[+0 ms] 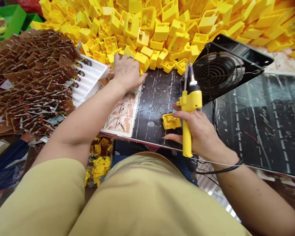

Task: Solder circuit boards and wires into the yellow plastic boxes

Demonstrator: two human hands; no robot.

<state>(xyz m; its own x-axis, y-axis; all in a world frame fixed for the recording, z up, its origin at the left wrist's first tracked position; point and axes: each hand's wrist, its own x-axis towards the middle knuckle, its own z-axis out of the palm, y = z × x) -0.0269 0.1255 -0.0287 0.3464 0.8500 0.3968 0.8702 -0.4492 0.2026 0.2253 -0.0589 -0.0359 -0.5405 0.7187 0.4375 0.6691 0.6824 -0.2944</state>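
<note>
My right hand (201, 131) is wrapped round a yellow soldering gun (186, 131), its metal tip pointing up and away from me. Just left of that hand, a yellow plastic case (171, 121) lies on the black work mat (152, 105), near the thumb. My left hand (127, 72) reaches to the near edge of a large pile of yellow cases (159, 31). Its fingertips are hidden among the parts, so whether it grips one cannot be made out.
A black fan (215, 70) stands right of the soldering gun. Brown circuit boards (31, 75) are heaped at the left beside a white foam tray (90, 78). Green bins (8, 19) stand at the back left. More yellow cases (99, 164) lie below the table edge.
</note>
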